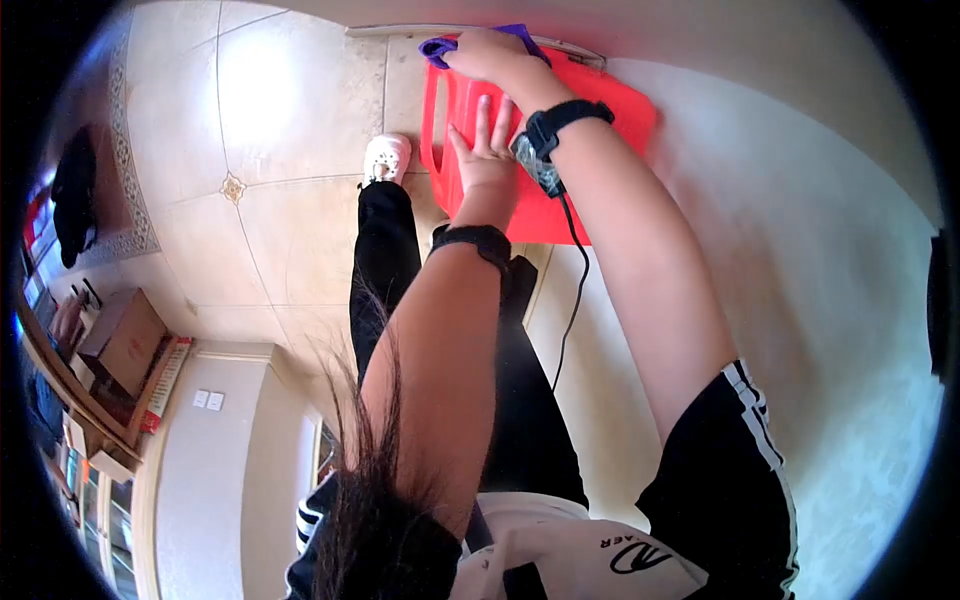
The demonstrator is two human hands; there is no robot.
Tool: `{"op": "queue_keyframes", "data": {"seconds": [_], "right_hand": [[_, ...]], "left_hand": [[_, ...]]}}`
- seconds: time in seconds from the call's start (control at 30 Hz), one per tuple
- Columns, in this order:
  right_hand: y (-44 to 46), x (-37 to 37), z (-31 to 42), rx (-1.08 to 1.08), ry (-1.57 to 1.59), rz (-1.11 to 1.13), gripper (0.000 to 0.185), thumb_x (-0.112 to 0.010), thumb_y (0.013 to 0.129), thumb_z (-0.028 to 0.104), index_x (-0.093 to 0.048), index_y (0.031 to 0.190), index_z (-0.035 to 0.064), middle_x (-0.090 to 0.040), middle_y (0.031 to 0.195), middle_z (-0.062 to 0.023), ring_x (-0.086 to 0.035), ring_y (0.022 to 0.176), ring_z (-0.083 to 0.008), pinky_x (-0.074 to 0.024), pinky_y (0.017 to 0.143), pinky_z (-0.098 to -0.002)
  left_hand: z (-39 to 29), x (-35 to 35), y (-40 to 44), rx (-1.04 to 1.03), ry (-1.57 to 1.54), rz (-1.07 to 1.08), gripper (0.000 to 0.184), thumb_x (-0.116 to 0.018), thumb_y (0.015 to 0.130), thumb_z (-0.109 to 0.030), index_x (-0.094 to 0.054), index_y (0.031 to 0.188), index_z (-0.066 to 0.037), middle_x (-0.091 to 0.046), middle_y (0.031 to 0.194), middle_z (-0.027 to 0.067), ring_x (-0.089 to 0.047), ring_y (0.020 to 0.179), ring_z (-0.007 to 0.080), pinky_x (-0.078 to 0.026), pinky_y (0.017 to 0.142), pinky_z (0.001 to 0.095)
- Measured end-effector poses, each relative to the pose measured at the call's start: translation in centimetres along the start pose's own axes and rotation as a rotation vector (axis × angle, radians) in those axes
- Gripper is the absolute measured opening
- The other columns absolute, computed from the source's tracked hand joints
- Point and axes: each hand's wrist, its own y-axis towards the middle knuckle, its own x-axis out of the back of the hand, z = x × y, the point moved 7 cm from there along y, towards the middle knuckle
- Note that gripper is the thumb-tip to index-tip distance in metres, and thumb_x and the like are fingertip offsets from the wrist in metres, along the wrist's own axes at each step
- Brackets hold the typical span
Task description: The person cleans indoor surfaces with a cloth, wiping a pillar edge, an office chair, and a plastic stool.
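A red plastic piece [610, 105] with a slot near its left edge stands by the wall. My left hand [485, 155] lies on its surface with the fingers spread. At the far edge of the red piece, my right hand [487, 55] is closed on a purple cloth [515, 38]. Part of the cloth sticks out on either side of the hand. Dark bands circle both wrists, and a small device with a black cable hangs at the right one.
A pale wall [780, 230] rises on the right. Beige floor tiles [290, 230] spread to the left, with my pink shoe [387, 158] on them. A brown box [125, 340] sits on a wooden shelf at the lower left.
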Motion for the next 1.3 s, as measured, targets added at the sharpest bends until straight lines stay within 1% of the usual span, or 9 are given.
{"op": "queue_keyframes", "data": {"seconds": [0.07,0.3,0.67,0.83,0.97,1.03,1.07,1.17,1.3], "right_hand": [[1.1,-0.5,1.4,0.045,-0.134,0.113,0.043,-0.044,0.077,0.036,-0.060,0.103,0.0047,-0.056,0.108,-0.0179,-0.054,0.100,-0.0329,-0.0424,0.085,-0.0407],[2.3,-3.6,2.8,0.043,-0.525,0.304,0.036,-0.050,0.076,0.028,-0.060,0.106,0.0105,-0.058,0.111,-0.0101,-0.056,0.102,-0.0228,-0.0437,0.083,-0.0365],[-3.2,-5.6,5.7,0.229,-0.825,0.347,0.032,-0.049,0.076,0.026,-0.064,0.098,0.0083,-0.060,0.104,-0.0126,-0.047,0.109,-0.0303,-0.0309,0.092,-0.0392],[-5.3,-7.2,6.8,0.383,-0.968,0.327,0.034,-0.050,0.077,0.032,-0.064,0.090,0.0041,-0.060,0.101,-0.0111,-0.054,0.097,-0.0294,-0.0432,0.079,-0.0408],[-4.1,-5.1,5.3,0.369,-0.645,0.494,0.039,-0.045,0.076,0.036,-0.064,0.092,0.0063,-0.061,0.094,-0.0168,-0.059,0.088,-0.0309,-0.0443,0.077,-0.0391],[-1.3,-2.4,3.6,0.339,-0.467,0.398,0.048,-0.044,0.077,0.046,-0.062,0.093,0.0041,-0.061,0.094,-0.0180,-0.058,0.087,-0.0343,-0.0450,0.075,-0.0380],[-1.0,-0.2,3.0,0.350,-0.295,0.261,0.050,-0.046,0.076,0.048,-0.062,0.093,0.0029,-0.060,0.092,-0.0204,-0.058,0.087,-0.0351,-0.0451,0.074,-0.0385],[-0.3,3.1,-3.0,-0.025,-0.138,0.236,0.056,-0.049,0.077,0.048,-0.059,0.098,-0.0030,-0.059,0.096,-0.0250,-0.057,0.095,-0.0336,-0.0419,0.083,-0.0369],[-4.0,2.4,-14.1,-0.113,0.175,-0.061,0.066,-0.042,0.080,0.057,-0.054,0.109,-0.0023,-0.055,0.108,-0.0224,-0.051,0.107,-0.0296,-0.0376,0.089,-0.0358]], "left_hand": [[0.1,0.5,-0.8,-0.003,0.056,0.114,0.061,-0.043,0.084,-0.028,-0.015,0.138,-0.025,0.009,0.145,-0.0025,0.011,0.132,0.0314,-0.011,0.096,0.0657],[-0.2,0.2,-0.2,-0.014,-0.081,0.030,0.061,-0.043,0.084,-0.031,-0.016,0.138,-0.023,-0.006,0.145,-0.0055,0.009,0.132,0.0261,-0.005,0.100,0.0609],[-0.7,-0.5,0.1,-0.076,-0.376,-0.213,0.065,-0.046,0.081,-0.035,-0.016,0.138,-0.023,-0.008,0.145,-0.0025,-0.002,0.133,0.0208,-0.004,0.102,0.0583],[-1.1,-0.4,-0.5,-0.082,-0.477,-0.239,0.067,-0.047,0.081,-0.035,-0.014,0.138,-0.023,-0.010,0.145,-0.0019,-0.001,0.134,0.0197,0.000,0.104,0.0536],[-1.3,0.8,-2.0,-0.071,-0.344,-0.149,0.065,-0.043,0.083,-0.038,-0.010,0.138,-0.026,-0.004,0.145,-0.0062,0.000,0.133,0.0169,0.003,0.104,0.0478],[-1.4,1.2,-2.1,0.055,-0.248,-0.334,0.072,-0.044,0.082,-0.043,-0.002,0.139,-0.026,0.005,0.145,-0.0034,0.004,0.133,0.0208,0.002,0.106,0.0439],[-1.9,0.8,-2.0,0.012,-0.332,-0.326,0.078,-0.051,0.078,-0.025,-0.001,0.139,-0.024,0.005,0.145,-0.0004,0.001,0.133,0.0244,-0.003,0.106,0.0435],[-1.1,1.3,-3.0,-0.094,-0.406,-0.262,0.079,-0.051,0.078,-0.024,-0.001,0.139,-0.025,0.006,0.145,-0.0002,0.001,0.133,0.0239,-0.005,0.107,0.0409],[-1.3,0.7,-2.0,-0.074,-0.407,-0.200,0.079,-0.051,0.080,-0.029,0.002,0.138,-0.029,0.011,0.145,-0.0041,0.006,0.133,0.0193,-0.001,0.106,0.0384]]}}
